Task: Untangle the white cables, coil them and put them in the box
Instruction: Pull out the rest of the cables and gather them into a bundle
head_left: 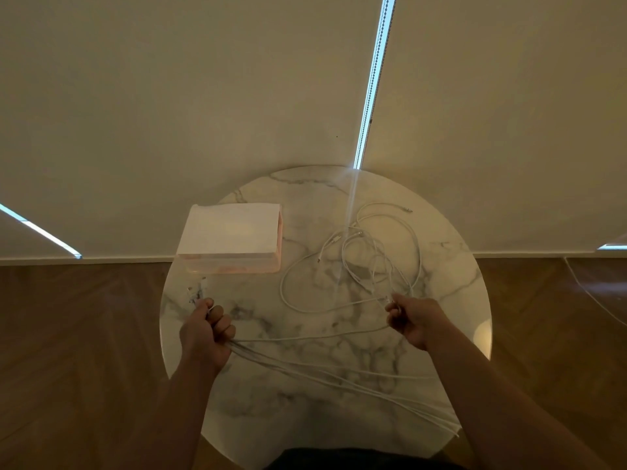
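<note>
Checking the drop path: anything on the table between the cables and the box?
Nothing visible. The tabletop between the loose cables and the box is bare marble. The left hand is shut on a bundle of strands just in front of the box; the right hand pinches another strand.

You're looking at a dim, warm-toned room. Daylight enters only through a narrow bright slit between the blinds (373, 79), with smaller slivers at the far left and right edges. That slit throws a pale streak of glare down onto the marble tabletop (339, 334), and a soft bright patch shows at its right rim. The wide-angle lens bows the skirting line and stretches the edges. Fine detail is soft and grainy.
</note>
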`<control>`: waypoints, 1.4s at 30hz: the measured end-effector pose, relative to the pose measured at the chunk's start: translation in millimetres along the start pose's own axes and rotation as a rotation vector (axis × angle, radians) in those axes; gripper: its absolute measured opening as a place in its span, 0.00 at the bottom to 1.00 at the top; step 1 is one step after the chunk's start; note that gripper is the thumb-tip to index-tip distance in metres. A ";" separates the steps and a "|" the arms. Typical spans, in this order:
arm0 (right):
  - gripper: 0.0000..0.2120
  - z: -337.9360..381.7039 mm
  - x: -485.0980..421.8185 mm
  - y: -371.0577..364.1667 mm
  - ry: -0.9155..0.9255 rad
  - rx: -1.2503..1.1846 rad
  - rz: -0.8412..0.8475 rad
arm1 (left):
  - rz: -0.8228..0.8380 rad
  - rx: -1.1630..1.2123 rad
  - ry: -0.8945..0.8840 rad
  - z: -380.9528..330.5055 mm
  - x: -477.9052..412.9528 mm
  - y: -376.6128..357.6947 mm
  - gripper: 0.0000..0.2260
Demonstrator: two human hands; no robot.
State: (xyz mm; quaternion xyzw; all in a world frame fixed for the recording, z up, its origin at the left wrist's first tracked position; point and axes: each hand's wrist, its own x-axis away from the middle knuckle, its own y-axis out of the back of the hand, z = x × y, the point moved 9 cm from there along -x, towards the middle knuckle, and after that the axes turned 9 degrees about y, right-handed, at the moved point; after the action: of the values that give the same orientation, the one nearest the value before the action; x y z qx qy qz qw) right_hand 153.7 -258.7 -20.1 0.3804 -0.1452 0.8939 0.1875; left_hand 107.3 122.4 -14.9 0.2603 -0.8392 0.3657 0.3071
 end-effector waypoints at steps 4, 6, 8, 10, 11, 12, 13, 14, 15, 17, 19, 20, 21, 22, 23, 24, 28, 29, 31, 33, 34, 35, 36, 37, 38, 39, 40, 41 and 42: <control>0.09 33.4 7.4 -9.7 0.103 -0.054 0.015 | 0.011 -0.009 -0.005 -1.2 0.3 -5.7 0.15; 0.07 20.2 14.9 -14.8 -0.028 0.022 0.114 | 0.021 -0.016 -0.001 -2.4 1.1 -8.1 0.14; 0.06 13.1 21.7 -16.9 -0.074 0.179 0.195 | 0.034 -0.036 -0.001 -2.5 2.2 -12.2 0.15; 0.08 29.1 25.9 -25.5 0.056 0.260 0.224 | 0.037 -0.079 -0.002 -2.0 4.7 -17.2 0.15; 0.09 43.0 30.6 -33.4 0.155 0.255 0.242 | 0.039 -0.113 -0.001 -0.3 6.1 -20.4 0.15; 0.10 56.1 36.5 -42.9 0.244 0.231 0.275 | 0.043 -0.150 0.000 1.9 7.3 -23.9 0.15; 0.10 67.0 44.4 -53.2 0.303 0.192 0.325 | 0.050 -0.186 -0.001 4.0 8.8 -28.3 0.14; 0.11 75.6 52.8 -63.6 0.333 0.145 0.389 | 0.061 -0.218 -0.002 5.8 10.2 -32.9 0.14; 0.10 81.9 62.1 -73.9 0.340 0.092 0.468 | 0.076 -0.246 -0.004 7.6 11.9 -37.8 0.14; 0.08 89.4 75.5 -90.4 0.332 0.034 0.626 | 0.126 -0.282 -0.016 11.5 15.6 -49.2 0.14; 0.08 90.0 78.5 -98.6 0.337 0.092 0.681 | 0.188 -0.291 -0.029 14.3 20.9 -62.2 0.13; 0.07 85.8 77.0 -100.8 0.330 0.141 0.679 | 0.215 -0.292 -0.025 15.9 24.1 -68.4 0.13; 0.07 78.7 75.2 -102.8 0.307 0.180 0.675 | 0.237 -0.291 -0.014 18.0 27.3 -74.5 0.13; 0.07 70.0 72.8 -104.9 0.278 0.201 0.669 | 0.254 -0.290 0.000 20.6 30.6 -80.6 0.13; 0.07 61.9 70.8 -107.0 0.252 0.207 0.653 | 0.264 -0.291 0.012 23.7 33.6 -86.4 0.13; 0.07 55.3 69.2 -108.9 0.234 0.198 0.624 | 0.268 -0.291 0.019 26.7 36.7 -92.0 0.13; 0.05 30.0 62.7 -113.8 0.155 0.091 0.483 | 0.205 -0.352 0.020 40.1 44.5 -104.1 0.14; 0.05 24.7 59.9 -114.0 0.166 0.120 0.456 | 0.193 -0.374 0.021 44.3 46.4 -106.5 0.14; 0.05 18.2 56.1 -114.2 0.218 0.201 0.405 | 0.193 -0.396 0.037 53.5 49.3 -111.2 0.14; 0.06 16.8 54.7 -116.1 0.264 0.198 0.356 | 0.191 -0.416 0.059 62.4 51.2 -114.4 0.12; 0.06 18.0 55.1 -117.6 0.279 0.173 0.336 | 0.189 -0.425 0.066 66.0 52.1 -115.7 0.12; 0.07 20.1 56.0 -118.7 0.293 0.154 0.320 | 0.186 -0.431 0.073 68.5 53.0 -116.5 0.12; 0.07 23.6 57.4 -119.6 0.317 0.154 0.307 | 0.181 -0.434 0.077 70.1 53.3 -117.0 0.12; 0.07 28.0 58.4 -120.0 0.348 0.176 0.299 | 0.178 -0.432 0.077 70.0 53.3 -117.5 0.13; 0.07 32.3 58.6 -119.7 0.381 0.211 0.294 | 0.173 -0.428 0.077 68.9 53.2 -117.7 0.13; 0.07 36.8 59.0 -118.5 0.411 0.259 0.288 | 0.168 -0.423 0.078 67.2 52.6 -117.1 0.13; 0.07 40.9 58.4 -116.3 0.434 0.314 0.276 | 0.161 -0.419 0.079 65.1 52.1 -116.1 0.13; 0.07 44.4 56.3 -112.5 0.450 0.364 0.255 | 0.156 -0.416 0.080 63.6 51.7 -115.1 0.13; 0.06 47.2 54.0 -108.6 0.460 0.399 0.233 | 0.154 -0.412 0.082 62.8 51.3 -114.2 0.14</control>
State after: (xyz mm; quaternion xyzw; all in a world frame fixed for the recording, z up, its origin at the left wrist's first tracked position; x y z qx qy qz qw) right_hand 197.0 -169.2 63.8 0.1786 0.0364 0.9827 0.0337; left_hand 127.8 -5.3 39.0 0.1119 -0.9003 0.2190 0.3590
